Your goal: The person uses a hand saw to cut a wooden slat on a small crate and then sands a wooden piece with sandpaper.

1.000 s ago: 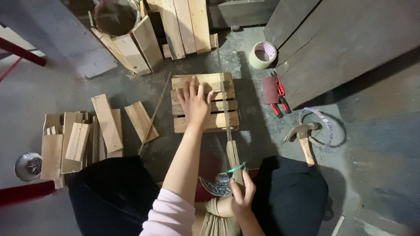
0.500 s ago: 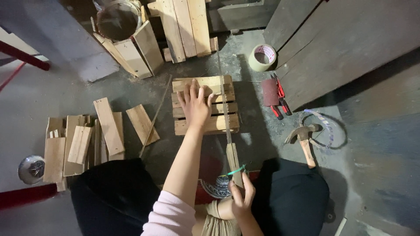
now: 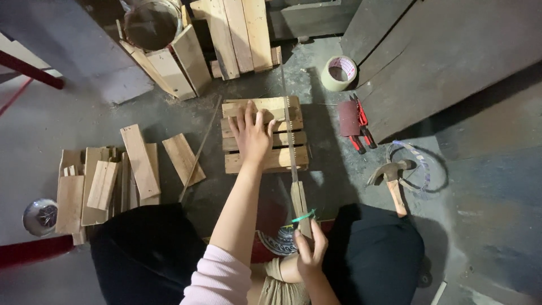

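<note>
A small slatted wooden panel (image 3: 282, 159) lies on the concrete floor in front of me. My left hand (image 3: 251, 133) presses flat on its slats, fingers spread. My right hand (image 3: 310, 248) grips the wooden handle of a hand saw (image 3: 291, 138). The thin toothed blade runs away from me across the right side of the panel, its tip past the far edge. A green band wraps the handle just above my fingers.
Cut wooden boards (image 3: 138, 161) lie in a pile at left, with a metal bowl (image 3: 39, 216) beside them. A hammer (image 3: 389, 178), red pliers (image 3: 360, 127) and a tape roll (image 3: 339, 72) sit at right. More planks (image 3: 237, 34) and a bucket (image 3: 149, 22) stand behind.
The saw has been pushed forward across the panel, its blade reaching farther from me. My left hand stays pressed on the slats.
</note>
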